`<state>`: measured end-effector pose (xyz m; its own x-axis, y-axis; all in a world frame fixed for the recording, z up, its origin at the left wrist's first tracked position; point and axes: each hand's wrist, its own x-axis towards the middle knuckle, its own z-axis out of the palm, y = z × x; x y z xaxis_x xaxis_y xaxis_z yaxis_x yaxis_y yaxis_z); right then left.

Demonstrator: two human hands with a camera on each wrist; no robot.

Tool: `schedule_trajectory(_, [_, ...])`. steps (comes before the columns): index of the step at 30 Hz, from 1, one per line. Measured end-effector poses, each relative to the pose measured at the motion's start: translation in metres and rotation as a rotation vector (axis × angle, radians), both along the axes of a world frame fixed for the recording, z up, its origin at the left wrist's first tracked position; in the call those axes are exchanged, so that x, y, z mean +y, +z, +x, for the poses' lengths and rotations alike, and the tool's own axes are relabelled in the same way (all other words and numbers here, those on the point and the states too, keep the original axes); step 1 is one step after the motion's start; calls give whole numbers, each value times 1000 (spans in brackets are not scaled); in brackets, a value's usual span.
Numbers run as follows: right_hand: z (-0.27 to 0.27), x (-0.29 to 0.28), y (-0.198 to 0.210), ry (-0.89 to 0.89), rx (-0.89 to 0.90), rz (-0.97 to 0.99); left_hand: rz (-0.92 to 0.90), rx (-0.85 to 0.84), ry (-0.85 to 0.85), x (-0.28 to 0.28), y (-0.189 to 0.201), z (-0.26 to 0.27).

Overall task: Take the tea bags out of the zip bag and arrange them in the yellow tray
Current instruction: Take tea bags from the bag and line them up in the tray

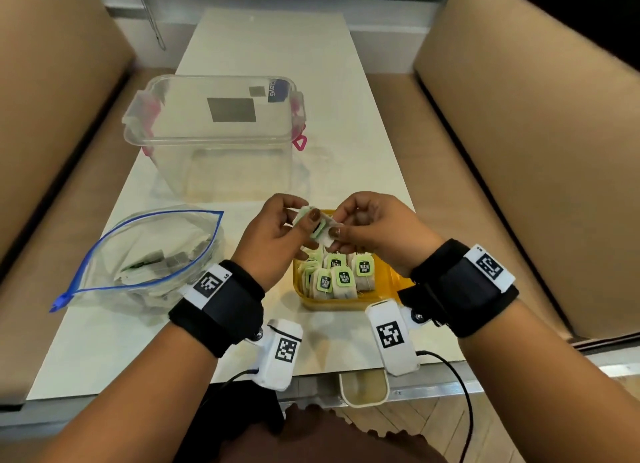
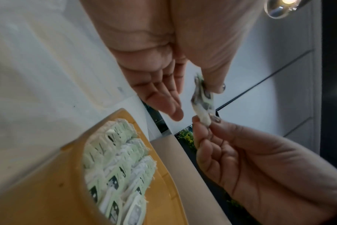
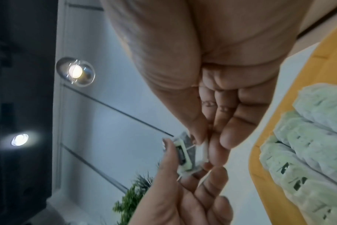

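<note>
Pinching tea bag (image 1: 320, 227), both hands

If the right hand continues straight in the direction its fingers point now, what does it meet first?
Most likely the left hand: the right hand points leftward at it, both pinching one tea bag above the yellow tray. Depth looks matched, though uncertain.

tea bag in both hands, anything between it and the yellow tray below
Nothing visible blocks it. The tea bag, pinched by the left hand and right hand, hangs above the far end of the yellow tray. Upright tea bags fill the tray's left side; its right side shows bare yellow.
</note>
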<state>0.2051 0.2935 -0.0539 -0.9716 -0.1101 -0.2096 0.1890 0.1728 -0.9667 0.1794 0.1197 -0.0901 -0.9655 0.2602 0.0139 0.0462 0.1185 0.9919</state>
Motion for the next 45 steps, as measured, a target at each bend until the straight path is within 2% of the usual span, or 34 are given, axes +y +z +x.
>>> schedule_trajectory(4, [5,0,-10,-43,-21,-123,54,38,-5,0,-3,-1])
schedule_trajectory(6, [8,-1,-15,-44,22,11,15,78,-14,1,-2,-3])
schedule_trajectory(9, [9,0,-19,-93,164,290,-161,168,-71,1,1,-7])
schedule_trajectory(11, [7,1,-20,-139,241,328,-256,244,-106,3,5,-7])
schedule_trajectory(14, [4,3,-22,-160,261,289,-265,257,-79,10,9,-7])
schedule_trajectory(18, [4,5,-25,-182,218,127,-89,133,-40,17,10,-5])
schedule_trajectory(23, [7,8,-28,-239,194,12,-154,115,-70,13,-4,-3])
schedule_trajectory(29, [4,12,-24,-196,287,95,-183,105,-134,14,-9,0])
schedule_trajectory(35, [5,17,-22,-177,266,26,-139,72,-141,15,-10,2])
schedule_trajectory(39, [4,22,-25,-174,266,32,-116,33,-172,16,-10,4])
schedule_trajectory(45, [2,23,-25,-155,301,79,-88,26,-132,18,-12,-2])
